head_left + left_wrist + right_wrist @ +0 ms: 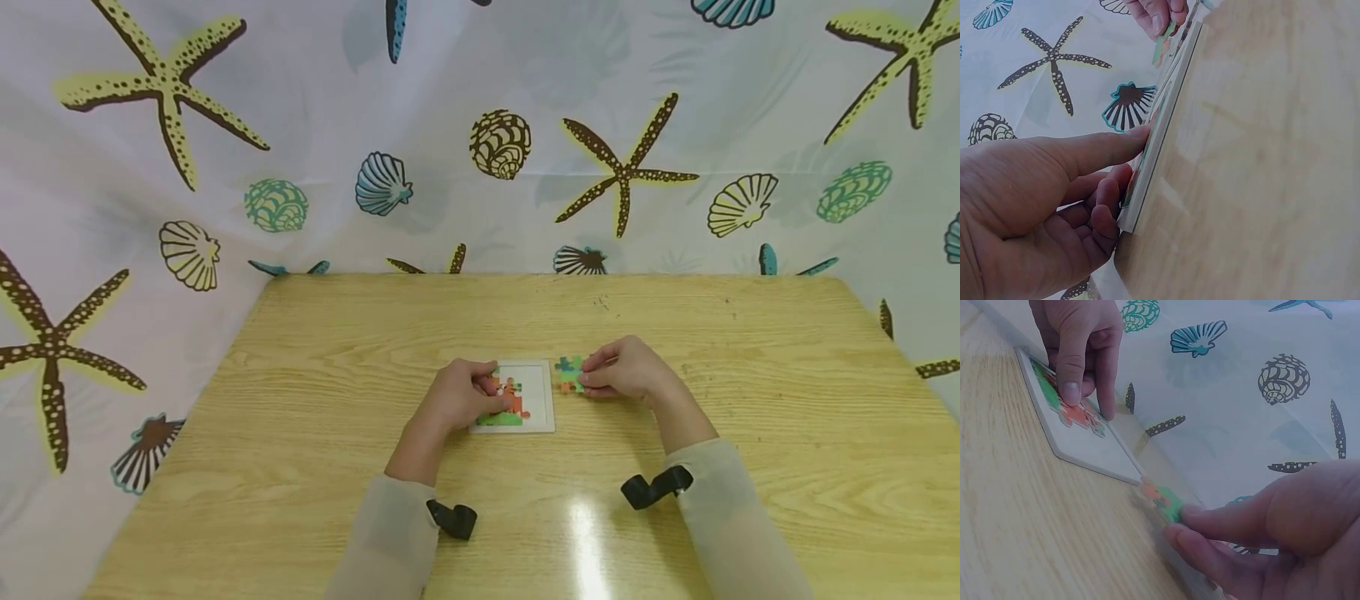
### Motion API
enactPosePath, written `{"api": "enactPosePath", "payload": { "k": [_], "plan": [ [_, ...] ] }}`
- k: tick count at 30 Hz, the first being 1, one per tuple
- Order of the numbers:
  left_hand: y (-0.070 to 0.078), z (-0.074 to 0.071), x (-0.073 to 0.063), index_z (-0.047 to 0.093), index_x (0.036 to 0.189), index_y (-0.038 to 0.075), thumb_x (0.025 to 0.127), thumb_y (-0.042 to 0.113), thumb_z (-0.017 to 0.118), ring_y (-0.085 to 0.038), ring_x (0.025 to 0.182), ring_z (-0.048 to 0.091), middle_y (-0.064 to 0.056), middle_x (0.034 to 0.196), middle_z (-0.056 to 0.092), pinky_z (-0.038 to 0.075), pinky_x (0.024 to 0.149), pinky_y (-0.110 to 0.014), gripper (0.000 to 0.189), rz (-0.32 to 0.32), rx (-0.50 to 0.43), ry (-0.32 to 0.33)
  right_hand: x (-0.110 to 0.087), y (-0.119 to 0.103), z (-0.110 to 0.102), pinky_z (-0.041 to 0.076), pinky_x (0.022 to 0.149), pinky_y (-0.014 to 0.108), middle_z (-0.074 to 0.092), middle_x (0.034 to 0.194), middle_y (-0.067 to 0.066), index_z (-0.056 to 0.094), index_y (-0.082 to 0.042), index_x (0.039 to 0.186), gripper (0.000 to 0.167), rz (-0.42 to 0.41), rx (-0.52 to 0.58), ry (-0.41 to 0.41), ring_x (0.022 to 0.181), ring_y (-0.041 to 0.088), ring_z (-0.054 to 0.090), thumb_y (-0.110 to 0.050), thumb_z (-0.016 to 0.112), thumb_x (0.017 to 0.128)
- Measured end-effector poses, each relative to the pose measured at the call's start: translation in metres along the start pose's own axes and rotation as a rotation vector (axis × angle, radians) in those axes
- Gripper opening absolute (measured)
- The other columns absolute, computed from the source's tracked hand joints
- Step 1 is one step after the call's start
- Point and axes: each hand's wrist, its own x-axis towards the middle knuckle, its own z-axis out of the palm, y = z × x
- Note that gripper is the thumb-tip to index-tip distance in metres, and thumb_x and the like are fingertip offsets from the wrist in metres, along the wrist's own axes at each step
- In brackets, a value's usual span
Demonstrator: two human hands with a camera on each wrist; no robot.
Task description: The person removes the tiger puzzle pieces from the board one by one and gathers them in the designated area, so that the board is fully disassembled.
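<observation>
A jigsaw puzzle (512, 419) lies partly assembled in a white tray (548, 417), its pieces showing orange figures over green. My left hand (459, 394) rests across its left part, thumb (1124, 145) straight and pressing on the pieces, some fingers bent near the tray's edge. The left side of the picture is hidden under that hand. Just right of the tray, my right hand (628, 368) pinches a small cluster of joined jigsaw pieces (570, 375), green and blue with some orange. In the right wrist view, the cluster (1163, 499) sits between thumb and fingertips, close to the tray's corner.
The wooden table (300, 467) extends around both hands. A white cloth (450, 233) printed with starfish and shells hangs behind and beside it. Black straps (453, 521) are on both sleeved wrists.
</observation>
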Motion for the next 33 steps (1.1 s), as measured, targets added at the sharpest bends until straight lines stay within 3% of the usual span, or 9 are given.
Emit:
{"api": "enactPosePath", "payload": {
  "k": [17,26,33],
  "plan": [
    [0.004,0.008,0.010,0.058,0.146,0.001,0.088,0.012,0.086,-0.017,0.078,0.051,-0.007,0.091,0.063,0.042,0.066,-0.027,0.066,-0.010,0.011,0.039,0.014,0.000,-0.012,0.061,0.070,0.029,0.072,0.090,0.013,0.069,0.015,0.107,0.016,0.021,-0.075,-0.031,0.070,0.013,0.071,0.007,0.072,0.093],
    [0.009,0.009,0.014,0.057,0.147,0.001,0.088,0.010,0.084,-0.018,0.079,0.051,-0.007,0.093,0.063,0.043,0.069,-0.027,0.065,-0.025,-0.011,0.046,0.019,-0.003,-0.019,0.061,0.071,0.029,0.072,0.098,0.016,0.072,0.010,0.102,0.015,0.022,-0.142,0.038,0.071,0.013,0.072,0.004,0.078,0.089],
    [0.014,0.010,0.018,0.057,0.147,0.001,0.088,0.009,0.084,-0.019,0.080,0.052,-0.007,0.093,0.063,0.043,0.069,-0.027,0.065,-0.044,-0.016,0.056,0.024,-0.006,-0.024,0.061,0.072,0.029,0.069,0.099,0.016,0.070,0.009,0.100,0.014,0.019,-0.167,0.035,0.071,0.013,0.072,0.003,0.077,0.090]
  ]
}}
